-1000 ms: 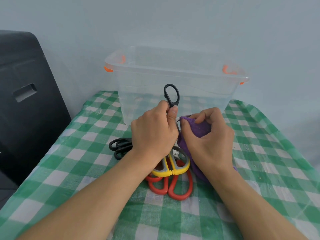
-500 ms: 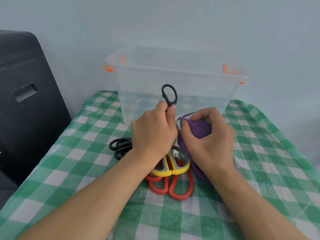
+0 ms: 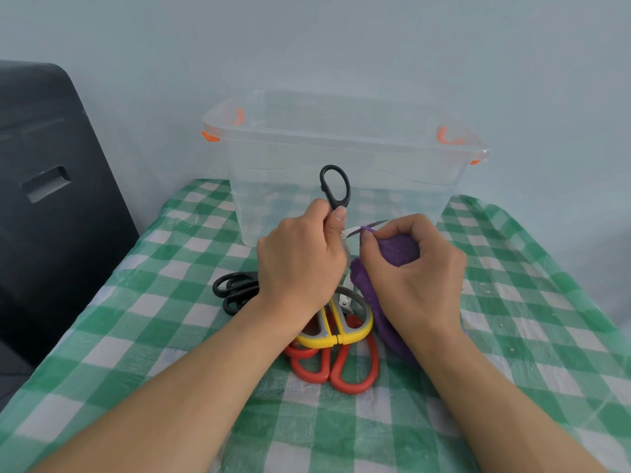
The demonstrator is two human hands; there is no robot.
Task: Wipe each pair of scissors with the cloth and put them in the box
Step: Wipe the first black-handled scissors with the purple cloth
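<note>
The left hand (image 3: pixel 300 264) is gripping the black scissors (image 3: pixel 336 189) w/ the handle loop sticking up, just in front of the clear box (image 3: pixel 341 158). The right hand (image 3: pixel 415 271) is squeezing the purple cloth (image 3: pixel 399 249) around the blade. To do it well, it's prob best sliding the cloth from the handle end out to the tip, fingers staying off the sharp edge. Most of the blade is hiding under cloth & fingers. Other scissors, yellow (image 3: pixel 345 331), red (image 3: pixel 341 370) & black (image 3: pixel 235 290), are lying partly under the arms. The box seems to be holding none yet.
</note>
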